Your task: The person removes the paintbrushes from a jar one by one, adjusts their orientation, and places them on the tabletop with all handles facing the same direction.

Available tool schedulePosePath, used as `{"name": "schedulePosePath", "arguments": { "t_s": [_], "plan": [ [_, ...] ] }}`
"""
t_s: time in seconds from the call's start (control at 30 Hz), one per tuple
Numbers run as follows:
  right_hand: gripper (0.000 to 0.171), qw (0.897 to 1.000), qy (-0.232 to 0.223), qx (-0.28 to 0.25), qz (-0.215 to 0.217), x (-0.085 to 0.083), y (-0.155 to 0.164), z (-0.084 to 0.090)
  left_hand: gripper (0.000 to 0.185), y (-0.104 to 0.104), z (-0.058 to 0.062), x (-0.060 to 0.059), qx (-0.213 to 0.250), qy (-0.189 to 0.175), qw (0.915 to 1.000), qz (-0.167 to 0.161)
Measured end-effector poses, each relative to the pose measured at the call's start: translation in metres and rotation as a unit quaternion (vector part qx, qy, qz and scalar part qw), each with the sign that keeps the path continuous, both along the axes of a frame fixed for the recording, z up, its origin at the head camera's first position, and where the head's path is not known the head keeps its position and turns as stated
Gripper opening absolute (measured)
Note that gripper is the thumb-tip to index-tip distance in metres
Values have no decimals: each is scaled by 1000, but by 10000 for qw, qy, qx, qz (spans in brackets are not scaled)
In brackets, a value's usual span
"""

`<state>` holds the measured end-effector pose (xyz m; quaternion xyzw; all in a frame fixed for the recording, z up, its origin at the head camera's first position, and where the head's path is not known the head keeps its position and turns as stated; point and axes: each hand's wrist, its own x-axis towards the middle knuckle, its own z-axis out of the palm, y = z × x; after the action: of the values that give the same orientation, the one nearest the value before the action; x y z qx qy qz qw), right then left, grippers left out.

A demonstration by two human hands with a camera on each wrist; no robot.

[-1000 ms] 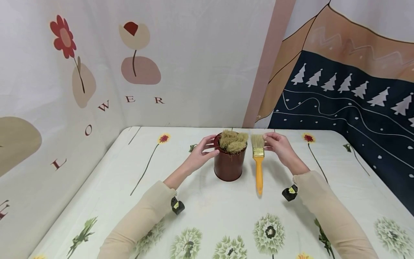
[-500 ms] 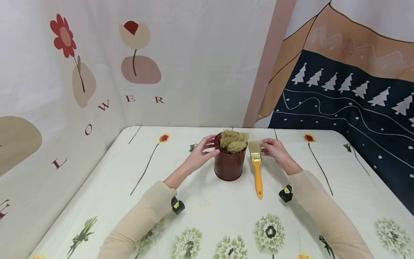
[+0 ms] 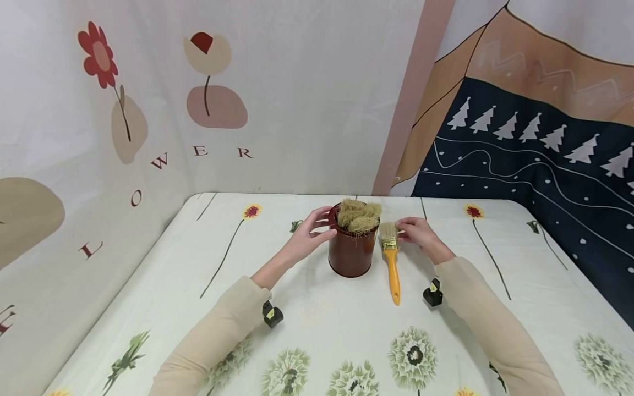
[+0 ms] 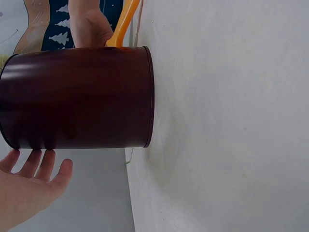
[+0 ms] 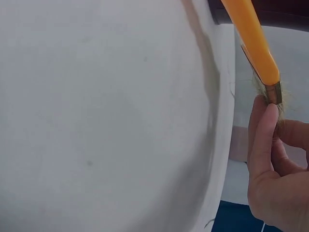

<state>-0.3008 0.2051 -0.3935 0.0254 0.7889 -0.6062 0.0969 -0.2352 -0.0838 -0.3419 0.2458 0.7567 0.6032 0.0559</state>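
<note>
In the head view a dark red cylindrical pot (image 3: 350, 254) stands upright, with a tangle of yellowish-green fibre (image 3: 358, 216) heaped in its mouth. My left hand (image 3: 307, 235) is at the pot's left side, fingertips against its wall near the rim, as the left wrist view also shows. Just right of the pot, a paintbrush (image 3: 392, 269) hangs handle down, its yellow handle tilted slightly. My right hand (image 3: 421, 235) pinches it at the bristles, between thumb and fingers in the right wrist view. The bristle tips are close to the pot; whether they touch it I cannot tell.
Under everything lies a white tablecloth (image 3: 317, 308) printed with flowers. A pale printed curtain (image 3: 307, 99) rises behind the table, with a dark tree-patterned part (image 3: 525, 159) on the right. Black wrist cameras (image 3: 272, 315) hang below both sleeves.
My right hand has drawn the paintbrush left and toward me, so its bristles sit lower and nearer the pot. My left hand and the pot stay where they were.
</note>
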Motion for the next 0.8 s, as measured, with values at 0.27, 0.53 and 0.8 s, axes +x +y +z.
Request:
{"name": "schedulePosePath", "arguments": {
  "t_s": [0.27,0.53,0.8],
  "plan": [
    [33,9995,-297,89,13,-4,-1,-5,56,0,0,0,-20,11,10000,9],
    [35,9986,-482,217,-99,-9,-1,-11,56,0,0,1,-32,-15,10000,13],
    [33,9981,-502,351,-70,-14,0,-13,55,1,0,0,10,24,10000,18]
  ]
}}
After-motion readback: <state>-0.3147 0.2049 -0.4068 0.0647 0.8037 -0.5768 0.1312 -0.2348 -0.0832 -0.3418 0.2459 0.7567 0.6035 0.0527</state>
